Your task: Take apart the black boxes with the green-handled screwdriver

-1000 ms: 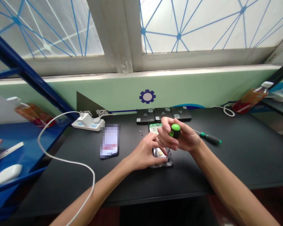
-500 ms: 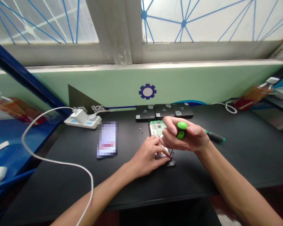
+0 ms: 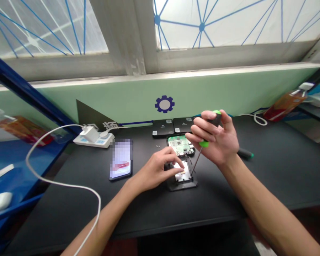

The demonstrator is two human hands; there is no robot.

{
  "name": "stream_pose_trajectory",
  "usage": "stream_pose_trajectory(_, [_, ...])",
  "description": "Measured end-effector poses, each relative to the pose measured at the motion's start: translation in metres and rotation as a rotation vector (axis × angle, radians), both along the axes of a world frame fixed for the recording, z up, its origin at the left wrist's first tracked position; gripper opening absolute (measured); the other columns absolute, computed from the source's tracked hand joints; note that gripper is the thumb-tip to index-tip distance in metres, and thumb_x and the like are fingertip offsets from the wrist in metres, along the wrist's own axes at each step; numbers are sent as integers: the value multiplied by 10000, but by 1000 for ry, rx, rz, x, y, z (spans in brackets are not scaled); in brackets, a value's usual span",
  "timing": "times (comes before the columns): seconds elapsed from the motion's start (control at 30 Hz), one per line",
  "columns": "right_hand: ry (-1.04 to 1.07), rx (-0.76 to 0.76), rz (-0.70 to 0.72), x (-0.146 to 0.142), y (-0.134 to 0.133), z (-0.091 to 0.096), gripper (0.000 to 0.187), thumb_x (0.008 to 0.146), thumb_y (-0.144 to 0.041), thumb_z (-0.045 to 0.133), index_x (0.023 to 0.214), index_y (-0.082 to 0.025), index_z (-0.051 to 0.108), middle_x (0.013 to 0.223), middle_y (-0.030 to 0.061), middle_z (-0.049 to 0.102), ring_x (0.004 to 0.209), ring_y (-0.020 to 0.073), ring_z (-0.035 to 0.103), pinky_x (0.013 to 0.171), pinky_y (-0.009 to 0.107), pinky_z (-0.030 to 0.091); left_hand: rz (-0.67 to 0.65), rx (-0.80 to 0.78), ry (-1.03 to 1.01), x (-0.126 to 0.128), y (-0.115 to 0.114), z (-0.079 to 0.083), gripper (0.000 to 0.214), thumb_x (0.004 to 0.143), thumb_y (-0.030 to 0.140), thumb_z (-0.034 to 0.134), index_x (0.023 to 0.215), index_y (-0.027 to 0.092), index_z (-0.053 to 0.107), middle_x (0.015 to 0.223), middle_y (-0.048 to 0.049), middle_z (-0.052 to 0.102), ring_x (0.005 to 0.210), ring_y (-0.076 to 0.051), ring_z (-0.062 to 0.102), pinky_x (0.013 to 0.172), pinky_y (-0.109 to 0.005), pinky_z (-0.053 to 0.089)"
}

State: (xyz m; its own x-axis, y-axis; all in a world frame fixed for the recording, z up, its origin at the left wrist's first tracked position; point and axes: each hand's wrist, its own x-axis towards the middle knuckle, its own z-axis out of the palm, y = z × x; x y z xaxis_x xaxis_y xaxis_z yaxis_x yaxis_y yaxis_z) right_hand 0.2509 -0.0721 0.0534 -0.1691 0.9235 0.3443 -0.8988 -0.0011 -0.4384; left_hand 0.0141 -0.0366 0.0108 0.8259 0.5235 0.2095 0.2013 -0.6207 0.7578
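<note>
An opened black device [image 3: 181, 183] lies on the black table [image 3: 160, 209] with a green circuit board [image 3: 179, 144] at its far end. My left hand [image 3: 156, 169] rests on the device's left side, fingers bent and pressing on it. My right hand [image 3: 216, 140] is raised above and to the right of it, closed round a black and green screwdriver [image 3: 204, 142]. The shaft slants down, with its tip by the device's right edge.
Two closed black devices [image 3: 173, 126] lie behind the open one, with tiny screws [image 3: 157, 145] to their left. A phone [image 3: 120, 163], a power strip [image 3: 94, 140] with a white cable [image 3: 61, 181] and a second screwdriver [image 3: 245, 154] also lie on the table. Bottles stand at both sides.
My right hand has lifted the screwdriver up and back from upright over the device, tilting its shaft. My left hand has slid slightly left, uncovering the device's inside.
</note>
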Motion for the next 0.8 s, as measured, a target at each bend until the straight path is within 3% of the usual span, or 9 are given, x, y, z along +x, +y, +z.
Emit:
stream_pose_trajectory(0.13, [151,-99,9,4,8,-8,169,1083,-353,721,1003,-227,643,673,-91,456,552,116,366,606,252,423,190,58,-69,-10,18,5,136,1080,301,727,1036,202,809,1128,-73,756,1004,-203,720,903,-322,577])
stream_pose_trajectory(0.27, [179,-130,14,7,14,-16,165,1088,-358,713,1015,-225,649,684,-86,490,562,115,406,605,262,433,425,75,-53,-20,34,-3,101,1063,281,733,1059,196,788,981,-39,831,890,-192,782,863,-314,611])
stream_pose_trajectory(0.5, [175,-180,9,6,10,-11,175,1142,-347,612,1007,-240,641,670,-79,507,550,120,431,584,276,426,551,227,45,-29,44,-11,54,990,221,775,966,213,823,935,-32,857,832,-200,802,829,-322,625])
stream_pose_trajectory(0.67, [166,-181,18,4,9,-10,129,1124,-320,640,1015,-251,635,682,-76,528,559,113,442,590,269,409,603,177,151,-30,45,-13,62,938,184,844,941,240,868,920,-18,879,820,-220,820,804,-330,611])
stream_pose_trajectory(0.8, [184,-198,46,1,9,-11,196,1152,-361,574,1006,-240,623,673,-73,518,551,116,443,577,273,422,623,158,194,-30,45,-15,99,962,177,835,999,253,887,976,-24,893,887,-242,839,817,-341,597])
